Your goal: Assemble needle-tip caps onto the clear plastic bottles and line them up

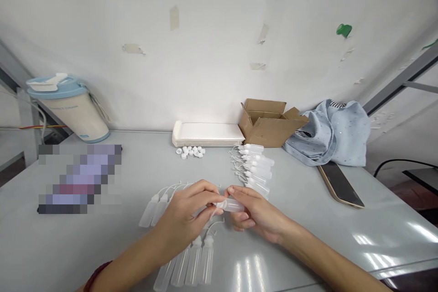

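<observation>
Between my two hands lies a small translucent plastic squeeze bottle (233,205), held roughly level. My right hand (258,214) is closed around its body. The fingertips of my left hand (195,205) pinch the white cap at its neck; the fingers partly hide the cap. Below my left hand, several similar bottles (206,262) with thin tethers lie side by side on the grey table (290,255). More bottles (150,212) stick out to the left of that hand. Another row of bottles (258,172) lies beyond my right hand.
Loose white caps (191,150) lie before a stack of white padded sleeves (208,133). An open cardboard box (273,130) stands against the wall. At right are a light blue cloth bag (345,132) and a phone (340,185); at left, a tumbler (73,112) and a blurred-out object (82,178).
</observation>
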Demonstrator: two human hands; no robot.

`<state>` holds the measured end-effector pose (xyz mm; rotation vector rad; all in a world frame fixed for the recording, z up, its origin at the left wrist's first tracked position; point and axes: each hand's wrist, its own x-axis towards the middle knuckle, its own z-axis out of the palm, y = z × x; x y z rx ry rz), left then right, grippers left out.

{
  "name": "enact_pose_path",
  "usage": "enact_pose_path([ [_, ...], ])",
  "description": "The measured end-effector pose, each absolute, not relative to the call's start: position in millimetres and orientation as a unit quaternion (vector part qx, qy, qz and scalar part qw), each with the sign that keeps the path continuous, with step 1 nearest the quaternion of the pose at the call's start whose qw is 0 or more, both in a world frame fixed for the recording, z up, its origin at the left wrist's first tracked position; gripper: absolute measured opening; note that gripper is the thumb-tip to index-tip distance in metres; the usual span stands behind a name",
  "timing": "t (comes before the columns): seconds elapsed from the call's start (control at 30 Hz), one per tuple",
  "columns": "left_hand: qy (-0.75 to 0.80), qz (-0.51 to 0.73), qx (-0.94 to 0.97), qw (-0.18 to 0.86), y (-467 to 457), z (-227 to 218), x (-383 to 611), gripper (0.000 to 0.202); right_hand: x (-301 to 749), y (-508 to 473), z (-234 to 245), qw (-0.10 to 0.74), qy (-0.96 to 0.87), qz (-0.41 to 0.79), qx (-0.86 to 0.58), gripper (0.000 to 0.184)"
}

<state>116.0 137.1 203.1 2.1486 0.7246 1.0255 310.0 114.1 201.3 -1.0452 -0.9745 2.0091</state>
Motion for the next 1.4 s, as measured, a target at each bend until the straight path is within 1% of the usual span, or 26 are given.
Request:
enact_pose_path([
  [0.13,0.324,0.359,0.754,0.445,139.3,209.9,115.5,0.01,308.7,112.7,202.4,0.33,-0.44,0.732,-0.402,0.033],
  [0.27,0.394,0.31,0.655,0.565,138.8,213.8,116.3,0.014,308.7,110.4,209.5,0.3,-0.581,0.619,-0.436,0.034],
  [0.37,0.418,0.266,0.616,0.612,138.8,213.9,117.7,0.018,308.8,108.6,212.4,0.31,-0.636,0.55,-0.444,0.033],
  [0.47,0.425,0.232,0.603,0.635,139.7,213.1,119.4,0.023,308.7,107.6,210.0,0.314,-0.639,0.546,-0.442,0.036],
  [0.57,0.426,0.21,0.603,0.641,138.9,213.1,121.1,0.03,308.4,107.8,206.0,0.31,-0.618,0.579,-0.432,0.04],
  [0.67,0.431,0.213,0.63,0.61,135.7,213.8,121.9,0.03,308.4,109.1,204.6,0.302,-0.567,0.64,-0.422,0.044],
  [0.73,0.424,0.231,0.677,0.556,133.5,213.5,121.5,0.026,309.1,110.2,205.3,0.291,-0.515,0.693,-0.411,0.045],
  [0.8,0.389,0.265,0.744,0.474,132.4,211.4,120.4,0.021,310.4,111.4,206.3,0.279,-0.469,0.739,-0.395,0.045],
  [0.87,0.34,0.304,0.796,0.397,132.4,208.2,119.0,0.014,311.6,112.4,206.9,0.268,-0.441,0.767,-0.381,0.045],
  [0.9,0.318,0.318,0.809,0.38,132.6,206.7,118.5,0.012,311.8,112.7,207.0,0.263,-0.434,0.775,-0.377,0.044],
  [0.97,0.298,0.331,0.807,0.388,132.9,205.5,118.1,0.009,311.5,112.8,206.8,0.262,-0.428,0.781,-0.372,0.043],
  [1.07,0.336,0.306,0.773,0.443,133.0,209.9,119.3,0.008,309.4,112.0,205.5,0.29,-0.437,0.764,-0.374,0.042],
  [1.23,0.397,0.226,0.672,0.584,133.5,220.7,120.8,0.021,307.7,110.0,201.0,0.319,-0.504,0.694,-0.404,0.038],
  [1.3,0.418,0.215,0.654,0.593,133.4,220.9,120.6,0.028,307.9,109.4,199.7,0.325,-0.525,0.669,-0.414,0.039],
  [1.4,0.427,0.207,0.665,0.577,132.3,217.2,120.7,0.035,307.6,108.7,199.6,0.332,-0.536,0.65,-0.425,0.04],
])
